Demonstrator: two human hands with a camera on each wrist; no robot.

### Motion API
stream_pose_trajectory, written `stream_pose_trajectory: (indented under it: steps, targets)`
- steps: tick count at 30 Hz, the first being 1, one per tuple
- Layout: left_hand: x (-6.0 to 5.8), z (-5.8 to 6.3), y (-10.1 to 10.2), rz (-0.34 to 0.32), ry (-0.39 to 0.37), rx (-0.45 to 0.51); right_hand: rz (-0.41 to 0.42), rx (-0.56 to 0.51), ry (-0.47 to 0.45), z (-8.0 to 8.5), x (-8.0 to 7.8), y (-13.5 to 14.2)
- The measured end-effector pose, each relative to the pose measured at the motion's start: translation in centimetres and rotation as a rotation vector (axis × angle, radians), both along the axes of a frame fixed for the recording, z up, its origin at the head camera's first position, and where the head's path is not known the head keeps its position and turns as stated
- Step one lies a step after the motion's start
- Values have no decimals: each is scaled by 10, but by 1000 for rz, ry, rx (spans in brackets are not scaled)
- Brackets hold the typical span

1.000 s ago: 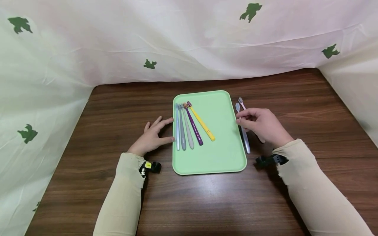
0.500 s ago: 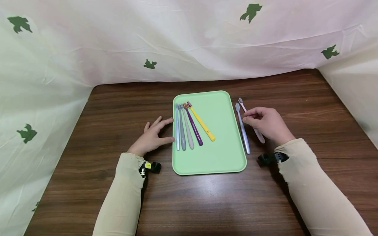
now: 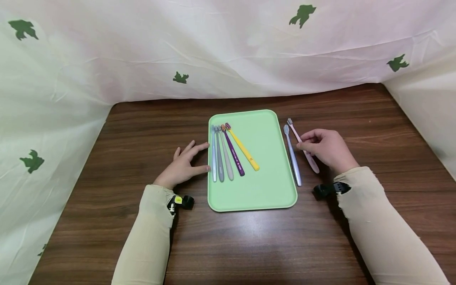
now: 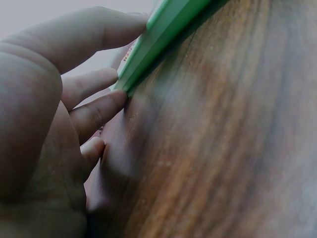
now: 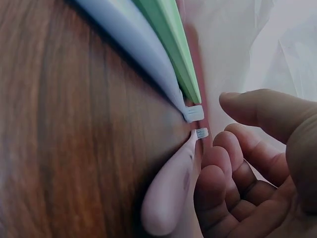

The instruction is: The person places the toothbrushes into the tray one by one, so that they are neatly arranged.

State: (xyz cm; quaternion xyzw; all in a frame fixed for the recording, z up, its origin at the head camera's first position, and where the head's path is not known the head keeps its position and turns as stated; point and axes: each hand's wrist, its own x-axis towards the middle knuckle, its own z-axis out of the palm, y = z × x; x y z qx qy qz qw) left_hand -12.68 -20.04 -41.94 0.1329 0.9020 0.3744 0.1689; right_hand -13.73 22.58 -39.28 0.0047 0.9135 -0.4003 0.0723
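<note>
In the head view a light green tray (image 3: pixel 263 190) lies on the table, bearing several toothbrushes. At its left edge rests my left hand (image 3: pixel 179 168), fingers spread and touching the rim; the left wrist view shows those fingertips against the tray side (image 4: pixel 143 54). Outside the tray's right edge lie a pale blue toothbrush (image 3: pixel 293 158) and, slanting beside it, a pink toothbrush (image 3: pixel 311 161). Over the pink one hovers my right hand (image 3: pixel 329 150). In the right wrist view, its thumb stands apart from the loosely bent fingers (image 5: pixel 213 183), and nothing shows between them.
On the tray, a light blue toothbrush (image 3: pixel 214 158), two grey ones, a purple toothbrush (image 3: pixel 235 156) and a yellow toothbrush (image 3: pixel 244 146) fan out with bristles toward the back. A white curtain (image 3: pixel 228 47) with green bird shapes encloses the table's far side.
My right hand has moved right, from over the pale blue toothbrush to the pink one, uncovering the blue one's handle. The left hand and the tray stay in place.
</note>
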Motion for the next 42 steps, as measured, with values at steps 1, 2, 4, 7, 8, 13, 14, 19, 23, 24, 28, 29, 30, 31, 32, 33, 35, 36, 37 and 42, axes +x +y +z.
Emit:
stream_pose_trajectory:
  steps: [1, 2, 4, 7, 8, 13, 14, 19, 23, 24, 28, 29, 30, 31, 32, 33, 35, 36, 37, 42]
  targets:
    - [0, 0, 0, 0, 1, 0, -3, 10, -4, 0, 0, 1]
    - [0, 0, 0, -1, 1, 0, -2, 19, -6, 0, -1, 1]
    - [0, 0, 0, -2, 3, 0, 3, 39, -5, -1, -1, 2]
    - [0, 0, 0, -3, 4, 0, 17, 72, 10, -1, -1, 3]
    - [0, 0, 0, -2, 4, -1, 20, 78, 14, -2, -2, 4]
    - [1, 1, 1, -2, 5, -2, 17, 97, 8, -3, -2, 5]
    - [1, 1, 1, -2, 5, -3, 15, 100, 5, -3, -2, 6]
    - [0, 0, 1, -2, 9, -3, 18, 119, -24, -4, -3, 7]
    - [0, 0, 2, -3, 11, -1, 35, 137, -44, -4, -3, 6]
    - [0, 1, 2, -3, 12, -2, 41, 143, -47, -4, -3, 6]
    - [0, 1, 2, -4, 12, -6, 52, 170, -53, -4, -3, 5]
    - [0, 1, 2, -3, 11, -8, 49, 173, -56, -3, -3, 4]
    - [0, 1, 2, -3, 11, -9, 47, 175, -59, -3, -2, 4]
    - [0, 1, 2, -3, 10, -9, 44, 177, -62, -3, -2, 3]
    - [0, 1, 2, -2, 9, -10, 42, 177, -65, -3, -2, 2]
    - [0, 1, 2, -2, 8, -10, 41, 176, -65, -3, -2, 2]
    - [0, 1, 1, -1, 7, -10, 40, 171, -65, -3, -2, 2]
    - [0, 1, 1, -1, 8, -11, 41, 168, -64, -3, -2, 2]
    - [0, 1, 1, 0, 7, -10, 42, 166, -62, -3, -2, 2]
    - [0, 2, 1, 2, 4, -8, 39, 152, -51, -4, -3, 3]
